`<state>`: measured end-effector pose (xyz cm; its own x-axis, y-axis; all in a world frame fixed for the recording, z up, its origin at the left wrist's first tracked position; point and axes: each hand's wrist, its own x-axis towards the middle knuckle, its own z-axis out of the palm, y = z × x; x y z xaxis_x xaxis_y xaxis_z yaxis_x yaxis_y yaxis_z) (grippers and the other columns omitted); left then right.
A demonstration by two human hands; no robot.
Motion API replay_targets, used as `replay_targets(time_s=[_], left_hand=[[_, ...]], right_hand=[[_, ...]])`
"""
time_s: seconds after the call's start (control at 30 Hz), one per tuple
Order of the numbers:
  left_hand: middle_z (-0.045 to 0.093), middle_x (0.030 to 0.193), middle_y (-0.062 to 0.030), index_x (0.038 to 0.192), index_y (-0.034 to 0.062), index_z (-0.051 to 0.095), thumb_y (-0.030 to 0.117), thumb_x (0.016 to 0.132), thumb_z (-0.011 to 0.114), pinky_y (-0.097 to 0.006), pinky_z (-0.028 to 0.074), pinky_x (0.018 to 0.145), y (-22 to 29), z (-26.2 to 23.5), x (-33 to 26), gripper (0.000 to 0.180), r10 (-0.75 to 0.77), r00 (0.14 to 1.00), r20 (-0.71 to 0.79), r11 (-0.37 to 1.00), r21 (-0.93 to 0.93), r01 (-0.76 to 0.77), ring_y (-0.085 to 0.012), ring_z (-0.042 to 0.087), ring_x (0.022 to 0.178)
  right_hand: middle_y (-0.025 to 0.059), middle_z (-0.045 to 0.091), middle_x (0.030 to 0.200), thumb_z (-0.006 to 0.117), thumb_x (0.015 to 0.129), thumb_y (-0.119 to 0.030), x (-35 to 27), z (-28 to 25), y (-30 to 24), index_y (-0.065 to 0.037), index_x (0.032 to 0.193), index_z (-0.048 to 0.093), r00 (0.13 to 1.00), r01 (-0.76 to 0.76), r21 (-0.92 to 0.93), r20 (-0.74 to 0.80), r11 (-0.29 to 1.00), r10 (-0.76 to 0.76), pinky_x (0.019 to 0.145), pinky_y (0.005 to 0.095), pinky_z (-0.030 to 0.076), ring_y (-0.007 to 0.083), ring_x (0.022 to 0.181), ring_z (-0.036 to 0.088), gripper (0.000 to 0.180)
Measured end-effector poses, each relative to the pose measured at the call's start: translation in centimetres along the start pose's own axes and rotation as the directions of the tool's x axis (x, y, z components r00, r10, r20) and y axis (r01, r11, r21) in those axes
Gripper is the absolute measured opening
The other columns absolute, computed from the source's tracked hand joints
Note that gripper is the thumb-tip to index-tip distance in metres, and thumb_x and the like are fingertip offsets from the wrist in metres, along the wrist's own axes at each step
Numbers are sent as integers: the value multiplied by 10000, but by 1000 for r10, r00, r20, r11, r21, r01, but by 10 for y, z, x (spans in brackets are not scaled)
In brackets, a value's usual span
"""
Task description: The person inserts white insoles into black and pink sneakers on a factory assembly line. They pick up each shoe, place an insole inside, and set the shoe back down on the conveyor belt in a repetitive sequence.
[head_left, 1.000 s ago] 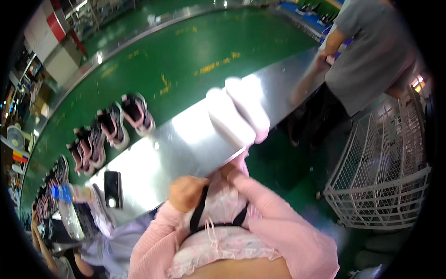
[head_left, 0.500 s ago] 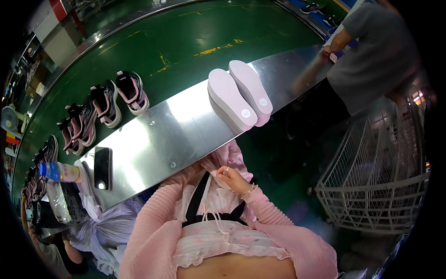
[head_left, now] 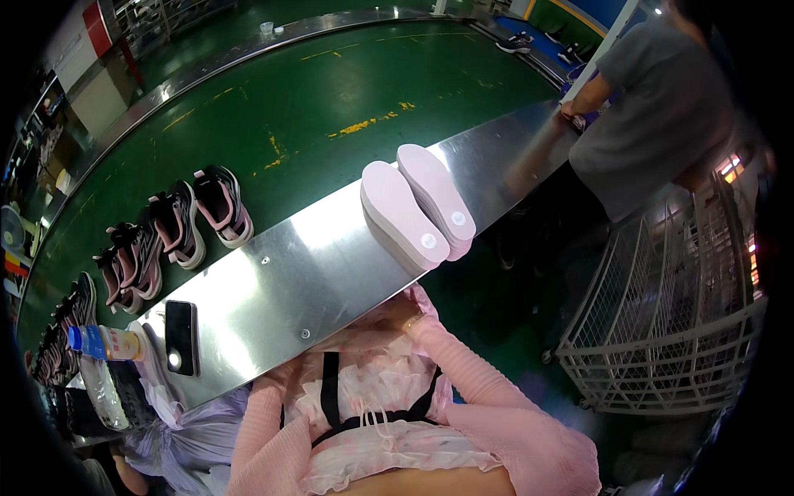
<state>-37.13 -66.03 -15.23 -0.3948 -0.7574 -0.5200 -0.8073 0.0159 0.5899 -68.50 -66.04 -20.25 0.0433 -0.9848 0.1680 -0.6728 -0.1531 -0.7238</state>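
Note:
At the near edge of the metal table (head_left: 289,264), my right hand (head_left: 400,313) is down by the pink fabric of my clothing. Its fingers are hidden in the folds and behind the edge. My left forearm, in a pink ribbed sleeve (head_left: 269,405), reaches to the same edge further left; the left hand is mostly hidden there. Two stacks of pale pink insoles (head_left: 399,211) lie side by side on the table, just beyond my right hand, each with a round white mark at the heel. A black phone (head_left: 182,337) rests at the table's left end.
Black and pink sneakers (head_left: 223,207) stand in a row beyond the table at left. A bottle with a blue cap (head_left: 103,342) lies near the phone, above a pale purple bag (head_left: 194,442). At right are a person in grey (head_left: 662,116) and a white wire cart (head_left: 662,331).
My right hand has dropped from in front of my chest to the table edge, its fingers now out of sight. My left forearm has shifted left. The view has tilted up slightly.

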Motion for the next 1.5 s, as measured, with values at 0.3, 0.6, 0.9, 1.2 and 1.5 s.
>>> replay_targets(time_s=[0.3,0.6,0.9,1.2,1.5], left_hand=[[534,993,-173,982,72,532,214,779,453,-390,409,746,-19,18,-17,260,-24,1000,-3,995,-98,23,-334,513,893],[536,993,-172,979,76,537,222,778,451,-388,409,749,-52,32,-23,262,-193,981,7,948,-258,189,-335,514,895],[538,992,-171,975,79,541,230,777,450,-386,409,753,-1,-4,56,265,-136,990,-31,956,-267,123,-335,514,897],[540,991,-170,972,83,545,239,776,448,-384,408,756,15,-24,82,268,-107,994,-8,966,-237,102,-335,514,899],[543,991,-169,968,87,549,247,775,447,-382,408,760,15,-29,91,271,-131,991,0,962,-242,127,-335,515,901]], right_hand=[[199,543,954,532,671,-465,53,-33,-26,20,961,542,618,-104,-103,772,989,145,805,333,388,302,930,506,565],[218,573,833,561,631,-548,1,-44,-10,36,779,599,655,-139,-235,707,962,267,717,390,414,333,815,545,603],[91,610,739,531,725,-490,-56,-61,63,22,784,606,658,-613,82,604,786,450,568,294,431,203,610,542,520],[92,599,763,510,755,-434,-114,-27,117,-33,836,597,471,-795,-77,545,601,694,541,323,449,196,619,559,418],[92,595,759,501,762,-420,-112,-4,124,-48,853,588,447,-859,10,504,513,739,521,332,448,194,605,558,392]])
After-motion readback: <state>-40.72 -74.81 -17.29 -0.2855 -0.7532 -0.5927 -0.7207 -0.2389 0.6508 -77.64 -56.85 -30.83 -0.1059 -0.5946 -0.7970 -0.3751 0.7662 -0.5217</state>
